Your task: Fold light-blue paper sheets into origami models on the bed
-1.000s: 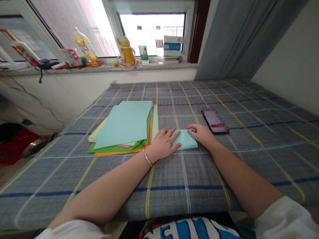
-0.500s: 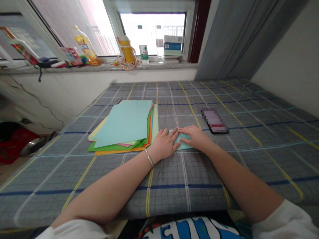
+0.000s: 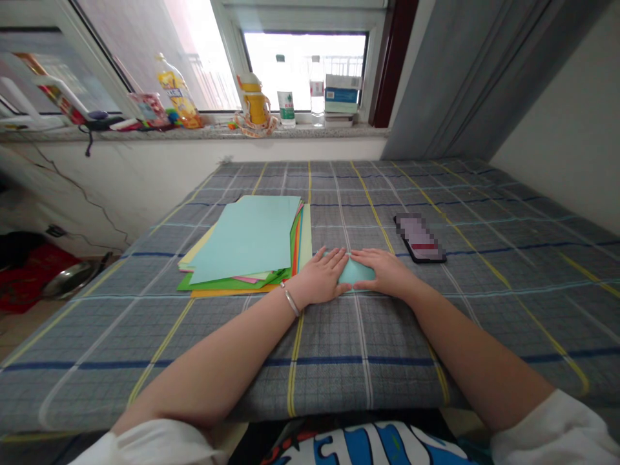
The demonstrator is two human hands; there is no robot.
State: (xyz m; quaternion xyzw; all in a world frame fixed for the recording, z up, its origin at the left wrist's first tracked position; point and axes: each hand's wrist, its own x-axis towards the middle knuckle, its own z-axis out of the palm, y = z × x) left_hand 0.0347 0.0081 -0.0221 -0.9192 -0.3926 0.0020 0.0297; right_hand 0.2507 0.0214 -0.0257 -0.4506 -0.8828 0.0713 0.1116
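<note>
A small piece of light blue paper (image 3: pixel 356 274) lies flat on the checked cloth, mostly covered by my hands. My left hand (image 3: pixel 320 276) rests palm down over its left part, fingers stretched out. Over the right part lies my right hand (image 3: pixel 385 271), also flat with its fingers extended and its thumb apart. Both sets of fingertips come close together near the paper's far edge. Just left of my left hand is a stack of coloured paper (image 3: pixel 247 242) with light blue sheets on top and green, orange and yellow edges showing beneath.
A phone (image 3: pixel 420 239) lies on the grey checked cloth (image 3: pixel 436 361) to the right of my hands. On the windowsill (image 3: pixel 213 132) stand a yellow drink bottle (image 3: pixel 178 90), a yellow flask (image 3: pixel 254 103), a white-and-green tube (image 3: pixel 286 108), clear bottles and stacked boxes (image 3: pixel 341 97).
My hands have spread a little farther apart at the thumbs, and more of the light blue paper shows between them. The whole view has shifted slightly.
</note>
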